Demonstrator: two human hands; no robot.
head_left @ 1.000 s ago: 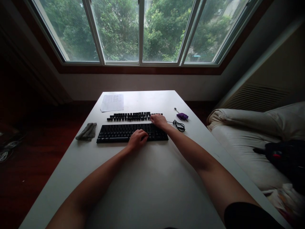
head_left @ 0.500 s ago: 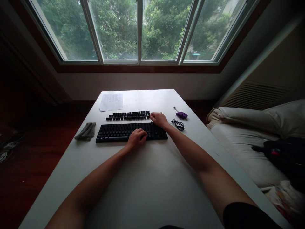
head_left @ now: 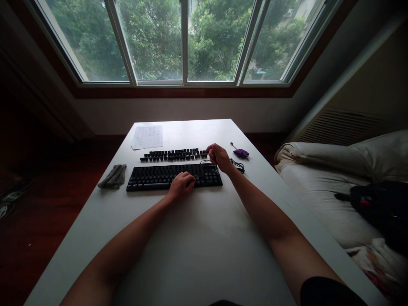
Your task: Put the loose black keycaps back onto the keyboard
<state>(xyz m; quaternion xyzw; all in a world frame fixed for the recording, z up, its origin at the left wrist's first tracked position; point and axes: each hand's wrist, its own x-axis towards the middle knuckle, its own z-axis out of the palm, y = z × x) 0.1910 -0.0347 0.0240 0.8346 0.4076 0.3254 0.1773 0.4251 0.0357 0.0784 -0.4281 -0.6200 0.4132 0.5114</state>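
A black keyboard (head_left: 149, 177) lies across the white table. My left hand (head_left: 183, 183) rests on its front edge, right of the middle, with fingers curled over the keys and gripping it. Behind the keyboard stand rows of loose black keycaps (head_left: 174, 155). My right hand (head_left: 219, 156) is raised over the keyboard's back right corner, at the right end of those rows. Its fingers are closed in a pinch; whatever is in them is too small to make out. A thin wire-like line shows just below these fingers.
A grey cloth (head_left: 113, 176) lies left of the keyboard, and a printed sheet (head_left: 147, 137) at the back left. On the right are a coiled black cable (head_left: 238, 165), a purple item (head_left: 241, 153) and a small brush-like stick (head_left: 233, 145). A couch (head_left: 318, 191) stands beyond.
My right hand has lifted and shifted slightly right, and its wrist has turned. More keycaps at the rows' right end now show. My left hand stays on the keyboard.
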